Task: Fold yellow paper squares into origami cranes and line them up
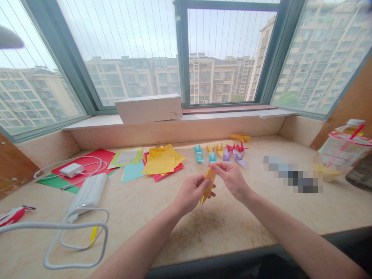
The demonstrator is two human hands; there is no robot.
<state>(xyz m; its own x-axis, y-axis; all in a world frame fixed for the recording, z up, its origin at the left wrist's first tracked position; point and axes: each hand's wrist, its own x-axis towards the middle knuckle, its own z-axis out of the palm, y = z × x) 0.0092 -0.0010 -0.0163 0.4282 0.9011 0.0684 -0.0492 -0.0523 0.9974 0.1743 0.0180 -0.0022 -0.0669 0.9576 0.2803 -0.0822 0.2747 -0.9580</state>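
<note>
A folded piece of yellow origami paper (208,185), long and narrow with pointed lower ends, is held above the counter. My left hand (193,192) grips its side, thumb in front and fingers behind. At its upper end, my right hand (229,177) pinches the paper between thumb and fingers. Just beyond my hands stand small folded paper cranes in rows: light blue ones (212,156), yellow ones (218,148), purple ones (238,155) and red ones (238,147). Farther back lies a yellow folded paper piece (240,137).
Yellow paper sheets (162,162) lie left of the cranes, near a light blue sheet (133,173). A white power bank (90,190), a charger (72,169) and looping cable (78,265) occupy the left. A plastic cup (340,151) stands right; a white box (149,109) rests on the sill.
</note>
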